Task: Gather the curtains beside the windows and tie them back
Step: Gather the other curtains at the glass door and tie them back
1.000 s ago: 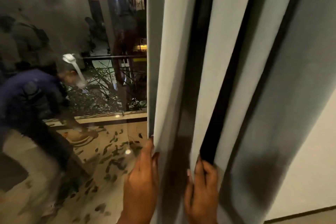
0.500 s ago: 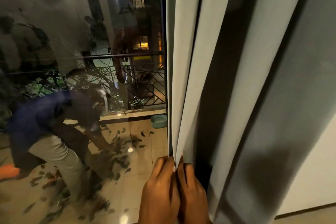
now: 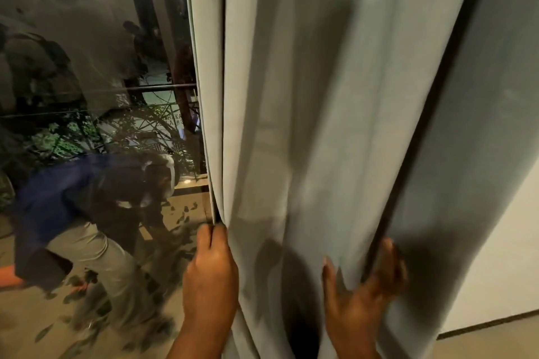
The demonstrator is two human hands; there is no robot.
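Note:
A pale grey-blue curtain (image 3: 335, 96) hangs in deep vertical folds over the right of the view, next to a dark window pane (image 3: 96, 67). My left hand (image 3: 211, 271) is closed on the curtain's left edge, pinching the gathered folds between thumb and fingers. My right hand (image 3: 361, 291) reaches around a fold further right, thumb in front and fingers curled behind the cloth. The lower part of the curtain is out of frame.
Through the glass a person in a dark blue top (image 3: 87, 213) bends over a balcony floor strewn with leaves, near a railing (image 3: 131, 90). A white wall (image 3: 501, 256) with a dark skirting line stands right of the curtain.
My right hand has left my left hand and moved right to take a further fold. The curtain edge has shifted slightly left.

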